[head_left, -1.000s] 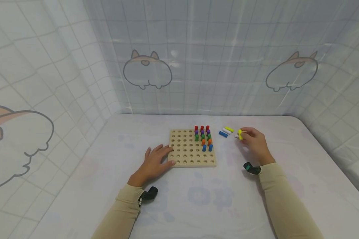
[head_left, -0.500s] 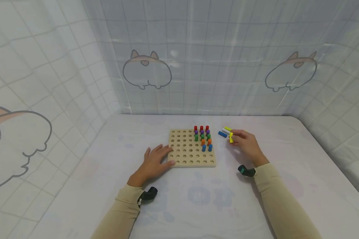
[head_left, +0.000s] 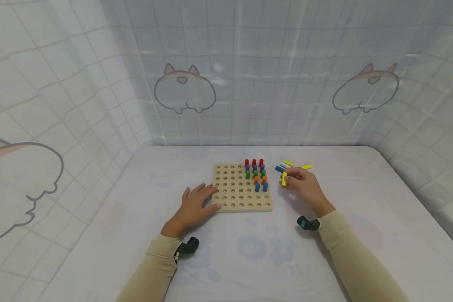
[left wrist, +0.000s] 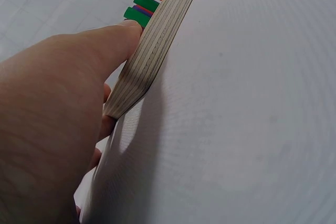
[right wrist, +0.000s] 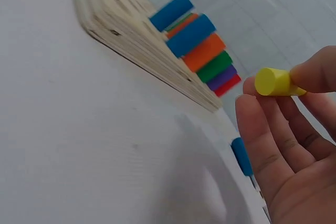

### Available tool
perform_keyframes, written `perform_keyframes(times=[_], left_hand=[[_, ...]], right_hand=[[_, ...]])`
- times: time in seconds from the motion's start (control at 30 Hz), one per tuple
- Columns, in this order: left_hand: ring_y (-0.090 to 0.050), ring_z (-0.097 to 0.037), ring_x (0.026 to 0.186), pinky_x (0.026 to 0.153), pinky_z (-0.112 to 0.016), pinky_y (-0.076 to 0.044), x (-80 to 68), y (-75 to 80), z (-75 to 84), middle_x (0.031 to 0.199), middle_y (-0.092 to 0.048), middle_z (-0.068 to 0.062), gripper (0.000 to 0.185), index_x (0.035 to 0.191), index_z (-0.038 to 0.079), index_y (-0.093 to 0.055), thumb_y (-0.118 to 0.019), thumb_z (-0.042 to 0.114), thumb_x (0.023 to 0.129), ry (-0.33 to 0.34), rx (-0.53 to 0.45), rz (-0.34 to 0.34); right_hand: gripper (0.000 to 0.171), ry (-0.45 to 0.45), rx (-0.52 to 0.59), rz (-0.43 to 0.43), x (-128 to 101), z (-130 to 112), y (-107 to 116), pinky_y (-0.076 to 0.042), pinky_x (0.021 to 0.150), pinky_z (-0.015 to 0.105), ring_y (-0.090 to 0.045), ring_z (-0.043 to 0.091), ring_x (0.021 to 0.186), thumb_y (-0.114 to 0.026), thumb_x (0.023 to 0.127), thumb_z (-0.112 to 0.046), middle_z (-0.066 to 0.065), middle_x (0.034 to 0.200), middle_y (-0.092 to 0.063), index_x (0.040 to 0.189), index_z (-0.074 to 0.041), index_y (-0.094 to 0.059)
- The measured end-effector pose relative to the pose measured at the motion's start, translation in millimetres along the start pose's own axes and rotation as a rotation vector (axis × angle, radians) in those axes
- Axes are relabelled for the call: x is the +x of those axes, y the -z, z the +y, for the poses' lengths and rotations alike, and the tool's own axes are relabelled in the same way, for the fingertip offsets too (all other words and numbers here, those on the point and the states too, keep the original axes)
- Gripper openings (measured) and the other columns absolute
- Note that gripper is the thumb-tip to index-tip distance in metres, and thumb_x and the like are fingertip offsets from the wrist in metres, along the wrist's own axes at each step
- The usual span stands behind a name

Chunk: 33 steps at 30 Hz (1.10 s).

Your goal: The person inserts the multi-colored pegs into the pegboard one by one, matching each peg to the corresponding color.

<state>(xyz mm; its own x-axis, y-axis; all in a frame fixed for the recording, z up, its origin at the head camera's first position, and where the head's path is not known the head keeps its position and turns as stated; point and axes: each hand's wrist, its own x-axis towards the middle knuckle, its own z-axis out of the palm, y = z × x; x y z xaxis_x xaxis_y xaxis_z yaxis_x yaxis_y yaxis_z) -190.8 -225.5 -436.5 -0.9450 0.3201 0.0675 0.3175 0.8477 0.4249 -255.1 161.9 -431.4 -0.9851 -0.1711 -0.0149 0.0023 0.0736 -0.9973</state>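
Yellow is the colour of the peg [head_left: 284, 179] I pinch between the thumb and fingertips of my right hand [head_left: 303, 186], held above the table [head_left: 249, 251] just to the right of the wooden pegboard [head_left: 241, 188]. The right wrist view shows what the head view cannot: the yellow peg's round end face points toward the pegboard, and my other fingers lie loosely curled beneath it without touching. That view also shows a loose blue peg [right wrist: 241, 156] lying on the table below my fingers.

My left hand [head_left: 196, 205] rests flat with straight fingers against the pegboard's left edge. The left wrist view shows my thumb [left wrist: 113, 40] lying on the top face at the corner and the layered plywood of the pegboard's side, a detail lost from above.

From the head view, the pegs standing at the pegboard's far right run in rows: red pegs [head_left: 254, 162], purple, green, orange, and two blue pegs [head_left: 261, 187] nearest me. Beyond my right hand, a loose yellow peg [head_left: 306, 167] and others lie on the table.
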Motion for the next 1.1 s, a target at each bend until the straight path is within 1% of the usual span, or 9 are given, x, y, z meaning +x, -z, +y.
perform_keyframes(times=[0.17, 0.23, 0.33, 0.53, 0.63, 0.77, 0.93, 1.1], left_hand=[[-0.024, -0.031, 0.149, 0.114, -0.068, 0.000, -1.1, -0.1, 0.1, 0.158, -0.040, -0.002, 0.068, 0.153, 0.020, -0.045, -0.057, 0.054, 0.096, -0.004, -0.003, 0.003], [-0.024, -0.031, 0.149, 0.114, -0.068, 0.000, -0.9, -0.4, -0.1, 0.158, -0.040, -0.002, 0.067, 0.153, 0.020, -0.045, -0.057, 0.055, 0.096, -0.006, -0.001, 0.004], [-0.024, -0.031, 0.149, 0.114, -0.068, 0.000, -0.4, -1.4, -1.2, 0.158, -0.040, -0.002, 0.067, 0.153, 0.020, -0.045, -0.057, 0.055, 0.096, -0.009, -0.002, 0.008], [-0.024, -0.030, 0.149, 0.114, -0.068, -0.001, 1.3, -3.6, -4.3, 0.158, -0.040, -0.002, 0.068, 0.153, 0.020, -0.045, -0.056, 0.056, 0.096, -0.013, 0.002, 0.017], [-0.024, -0.030, 0.149, 0.114, -0.068, -0.001, 1.8, -4.1, -5.1, 0.158, -0.040, -0.002, 0.068, 0.152, 0.020, -0.046, -0.056, 0.056, 0.096, -0.014, 0.002, 0.019], [-0.025, -0.031, 0.149, 0.114, -0.069, -0.001, 1.5, -3.1, -4.0, 0.158, -0.040, -0.002, 0.068, 0.152, 0.019, -0.046, -0.057, 0.056, 0.096, -0.017, 0.001, 0.019], [-0.024, -0.031, 0.149, 0.114, -0.069, -0.001, 0.1, -1.9, -2.9, 0.158, -0.040, -0.003, 0.069, 0.153, 0.019, -0.045, -0.056, 0.056, 0.096, -0.010, 0.006, 0.014], [-0.024, -0.031, 0.149, 0.114, -0.069, 0.000, -0.6, -1.2, -1.4, 0.158, -0.040, -0.003, 0.069, 0.153, 0.019, -0.045, -0.057, 0.056, 0.096, -0.015, 0.001, 0.016]], right_hand=[[0.036, 0.036, 0.004, -0.040, -3.3, 4.3, -7.6, -0.058, 0.083, 0.033, -0.072, 0.022, 0.098, -0.065, 0.099, -0.014, 0.018, 0.116, -0.061, 0.127, 0.006, -0.056], [0.039, 0.055, 0.018, -0.060, -4.1, 4.6, -10.6, -0.058, 0.083, 0.034, -0.071, 0.023, 0.099, -0.065, 0.098, -0.010, 0.020, 0.116, -0.059, 0.130, 0.009, -0.054], [0.041, 0.076, 0.016, -0.079, -5.7, 3.5, -14.9, -0.058, 0.083, 0.034, -0.071, 0.023, 0.100, -0.064, 0.098, -0.008, 0.022, 0.117, -0.058, 0.133, 0.011, -0.053], [0.042, 0.075, -0.004, -0.102, -8.3, 1.2, -20.9, -0.058, 0.084, 0.036, -0.070, 0.022, 0.099, -0.064, 0.098, -0.010, 0.024, 0.122, -0.060, 0.135, 0.009, -0.055], [0.043, 0.072, -0.008, -0.111, -9.6, 1.1, -22.3, -0.058, 0.085, 0.037, -0.070, 0.022, 0.100, -0.065, 0.098, -0.008, 0.025, 0.124, -0.060, 0.136, 0.009, -0.055], [0.040, 0.055, -0.033, -0.112, -11.2, 1.5, -25.1, -0.058, 0.085, 0.035, -0.067, 0.025, 0.102, -0.066, 0.095, -0.008, 0.022, 0.122, -0.059, 0.133, 0.006, -0.058], [0.036, 0.042, -0.103, -0.114, -11.6, 2.3, -29.6, -0.055, 0.086, 0.032, -0.061, 0.029, 0.106, -0.069, 0.092, -0.010, 0.015, 0.118, -0.062, 0.126, 0.002, -0.062], [0.034, 0.036, -0.123, -0.131, -12.1, 1.8, -31.8, -0.054, 0.087, 0.030, -0.060, 0.028, 0.107, -0.069, 0.092, -0.011, 0.013, 0.118, -0.063, 0.124, -0.002, -0.063]])
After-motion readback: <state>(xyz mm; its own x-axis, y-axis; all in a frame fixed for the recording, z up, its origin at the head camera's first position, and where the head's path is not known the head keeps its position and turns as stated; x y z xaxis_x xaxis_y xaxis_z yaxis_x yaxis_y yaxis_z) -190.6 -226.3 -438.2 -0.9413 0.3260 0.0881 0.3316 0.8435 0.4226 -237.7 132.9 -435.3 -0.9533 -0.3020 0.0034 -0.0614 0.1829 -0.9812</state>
